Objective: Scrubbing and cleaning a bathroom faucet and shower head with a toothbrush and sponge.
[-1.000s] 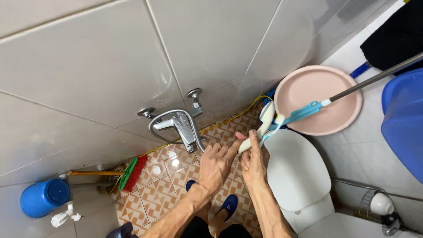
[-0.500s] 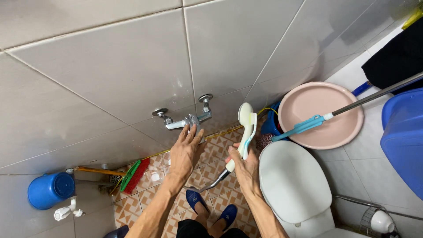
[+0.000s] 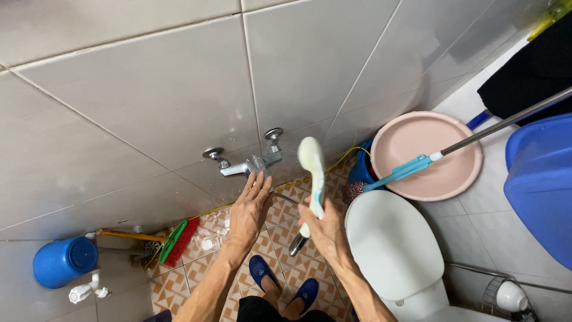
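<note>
My right hand (image 3: 322, 229) grips a white shower head (image 3: 311, 162) by its handle, held upright, with a metal hose end (image 3: 296, 244) hanging below it. My left hand (image 3: 250, 206) reaches up with fingers spread and touches the chrome wall faucet (image 3: 247, 164) from below. Water splashes on the patterned floor tiles (image 3: 208, 238) under the faucet.
A white toilet with its lid down (image 3: 393, 241) stands to the right. A pink basin (image 3: 426, 155) with a blue-headed mop (image 3: 411, 167) leans behind it. A big blue container (image 3: 539, 182) is at far right, a blue bucket (image 3: 62, 262) and green-red brush (image 3: 179, 238) at left.
My right hand lifted the shower head off beside the toilet and raised it upright. My left hand moved up to the faucet, and water now splashes on the floor.
</note>
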